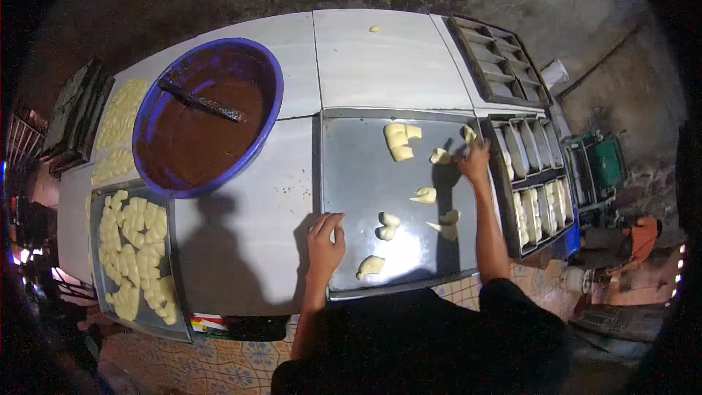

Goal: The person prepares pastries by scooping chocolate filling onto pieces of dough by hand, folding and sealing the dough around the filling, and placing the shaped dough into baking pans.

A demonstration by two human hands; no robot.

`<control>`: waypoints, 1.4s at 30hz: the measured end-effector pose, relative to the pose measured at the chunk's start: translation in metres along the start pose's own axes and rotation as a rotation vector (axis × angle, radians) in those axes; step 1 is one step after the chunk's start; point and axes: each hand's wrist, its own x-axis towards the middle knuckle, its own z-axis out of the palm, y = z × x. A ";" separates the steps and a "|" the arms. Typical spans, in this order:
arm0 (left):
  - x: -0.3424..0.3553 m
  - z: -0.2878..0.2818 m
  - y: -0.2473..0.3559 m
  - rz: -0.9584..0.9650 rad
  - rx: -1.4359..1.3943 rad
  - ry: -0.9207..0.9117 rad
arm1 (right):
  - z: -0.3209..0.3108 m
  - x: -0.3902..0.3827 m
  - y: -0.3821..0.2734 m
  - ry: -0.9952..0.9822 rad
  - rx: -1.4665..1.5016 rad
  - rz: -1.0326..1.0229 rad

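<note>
A large metal tray (351,175) holds several pale dough pieces (399,142) spread apart. At its upper right, my right hand (473,162) has its fingers closed on a small dough piece (469,132), partly hidden by them, beside another small piece. My left hand (325,245) is at the tray's left edge, fingers curled in toward the thumb, with no dough visible in it.
A blue tub (267,106) of brown mixture with a dark bar, and a dough-filled tray (167,234) are left. Right are divided tins (488,55), filled molds (541,212), green machinery (607,164) and another person (642,238). Stacked dark trays (77,113) stand far left.
</note>
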 end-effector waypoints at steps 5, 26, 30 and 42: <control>0.000 0.003 0.002 -0.004 0.023 -0.004 | -0.007 -0.012 -0.097 -0.236 0.913 0.209; -0.001 0.003 -0.005 -0.026 -0.031 0.003 | -0.010 0.006 -0.161 -0.047 0.833 0.201; -0.001 -0.002 -0.001 -0.013 0.056 -0.022 | -0.025 0.003 -0.217 -0.271 1.203 0.257; 0.020 -0.009 0.043 0.040 0.068 0.001 | -0.126 0.006 -0.195 -0.938 2.148 -0.198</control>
